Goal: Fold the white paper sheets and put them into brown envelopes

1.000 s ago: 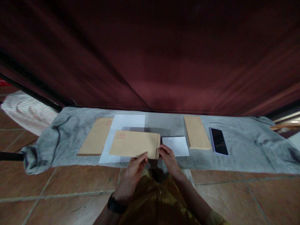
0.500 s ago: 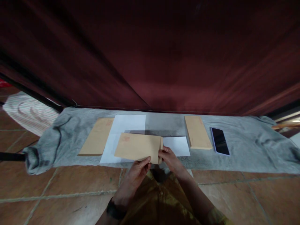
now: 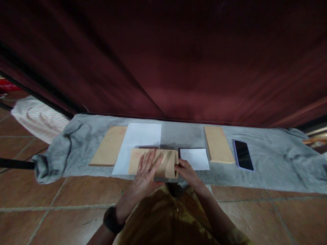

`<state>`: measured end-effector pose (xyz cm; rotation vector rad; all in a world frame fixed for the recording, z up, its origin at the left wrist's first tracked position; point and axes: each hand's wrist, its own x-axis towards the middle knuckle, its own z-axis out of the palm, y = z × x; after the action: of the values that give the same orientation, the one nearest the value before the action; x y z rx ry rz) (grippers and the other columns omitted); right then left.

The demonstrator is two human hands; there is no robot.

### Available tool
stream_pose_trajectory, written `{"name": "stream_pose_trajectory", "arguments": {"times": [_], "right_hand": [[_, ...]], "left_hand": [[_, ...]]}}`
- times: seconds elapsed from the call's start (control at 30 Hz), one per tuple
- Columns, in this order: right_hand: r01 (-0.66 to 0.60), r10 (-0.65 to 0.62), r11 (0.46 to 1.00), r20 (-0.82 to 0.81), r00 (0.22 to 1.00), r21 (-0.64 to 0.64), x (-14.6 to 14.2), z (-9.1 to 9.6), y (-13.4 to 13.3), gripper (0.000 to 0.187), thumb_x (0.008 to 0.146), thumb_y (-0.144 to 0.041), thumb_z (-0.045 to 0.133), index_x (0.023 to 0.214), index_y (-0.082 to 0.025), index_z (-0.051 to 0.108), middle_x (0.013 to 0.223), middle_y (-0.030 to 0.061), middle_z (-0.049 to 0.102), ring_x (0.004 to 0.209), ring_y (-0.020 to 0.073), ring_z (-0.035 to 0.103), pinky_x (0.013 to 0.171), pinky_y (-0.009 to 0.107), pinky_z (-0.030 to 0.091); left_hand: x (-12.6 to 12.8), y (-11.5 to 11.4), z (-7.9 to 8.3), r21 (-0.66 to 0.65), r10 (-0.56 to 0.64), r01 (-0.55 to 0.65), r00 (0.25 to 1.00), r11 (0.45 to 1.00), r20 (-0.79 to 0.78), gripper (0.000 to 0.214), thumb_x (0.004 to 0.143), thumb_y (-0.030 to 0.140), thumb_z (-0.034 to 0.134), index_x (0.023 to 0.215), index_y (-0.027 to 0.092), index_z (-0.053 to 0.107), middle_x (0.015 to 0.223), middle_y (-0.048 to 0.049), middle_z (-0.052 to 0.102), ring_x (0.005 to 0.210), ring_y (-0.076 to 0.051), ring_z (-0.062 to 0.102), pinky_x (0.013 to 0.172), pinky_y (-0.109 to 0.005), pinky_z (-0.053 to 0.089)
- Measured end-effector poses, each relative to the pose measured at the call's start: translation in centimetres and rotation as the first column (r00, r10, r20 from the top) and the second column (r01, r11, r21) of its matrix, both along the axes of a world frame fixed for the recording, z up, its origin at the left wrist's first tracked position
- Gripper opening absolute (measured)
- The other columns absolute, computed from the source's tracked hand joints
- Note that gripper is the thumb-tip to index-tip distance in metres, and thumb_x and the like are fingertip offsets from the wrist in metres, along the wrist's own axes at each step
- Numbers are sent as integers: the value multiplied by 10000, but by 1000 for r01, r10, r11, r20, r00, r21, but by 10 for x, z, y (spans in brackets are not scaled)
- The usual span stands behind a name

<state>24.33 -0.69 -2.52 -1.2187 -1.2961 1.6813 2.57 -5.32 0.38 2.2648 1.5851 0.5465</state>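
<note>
A tan paper envelope (image 3: 167, 160) with faint red print lies in front of me, its flap end facing right. My left hand (image 3: 145, 175) rests flat on it, fingers stretched and slightly spread. At the right end, my right hand (image 3: 187, 172) pinches the envelope's edge by the flap; some fingertips are hidden there. White paper sheets (image 3: 145, 132) lie partly under the envelope's left part. Just right of the envelope is a folded white paper (image 3: 194, 159), beyond my right hand.
A stack of tan envelopes (image 3: 108, 146) lies at left and another stack (image 3: 219, 144) at right. Beside the latter is a phone (image 3: 243, 154) in a purple case. A grey cloth (image 3: 273, 153) covers the low surface, with a dark red curtain (image 3: 163, 68) behind.
The envelope has come down toward the cloth. My left hand has let go of its near edge and spread flat on top, while my right hand stays at the flap end.
</note>
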Motion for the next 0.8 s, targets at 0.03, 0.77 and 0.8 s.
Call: {"name": "stream_pose_trajectory", "arguments": {"times": [0.03, 0.77, 0.8], "right_hand": [[-27, 27, 999, -6, 1000, -17, 0, 1, -1, 219, 741, -372, 648, 804, -196, 763, 741, -10, 706, 729, 182, 628, 682, 269, 499], [-42, -433, 793, 610, 664, 608, 8, -11, -12, 179, 883, -217, 553, 1056, -204, 596, 992, 92, 659, 950, 265, 608, 865, 400, 472], [-125, -427, 777, 663, 614, 617, 9, -9, -13, 114, 902, -204, 542, 999, -206, 603, 969, 98, 661, 940, 270, 607, 865, 404, 461]], "left_hand": [[-4, 7, 0, 15, -49, 51, 993, 999, -104, 1017, 737, 441, 791, 1583, 258, 256, 1695, -166, 70, 1548, -401, 95, 1212, -636, 114], [-6, 29, -4, -63, -172, 162, 954, 985, -246, 1128, 684, 453, 763, 1606, 212, 159, 1620, -206, 303, 1517, -387, 228, 1226, -608, 76], [-5, 29, -6, -65, -176, 164, 952, 984, -251, 1127, 684, 458, 762, 1604, 209, 161, 1623, -209, 294, 1519, -387, 222, 1225, -607, 75]]}}
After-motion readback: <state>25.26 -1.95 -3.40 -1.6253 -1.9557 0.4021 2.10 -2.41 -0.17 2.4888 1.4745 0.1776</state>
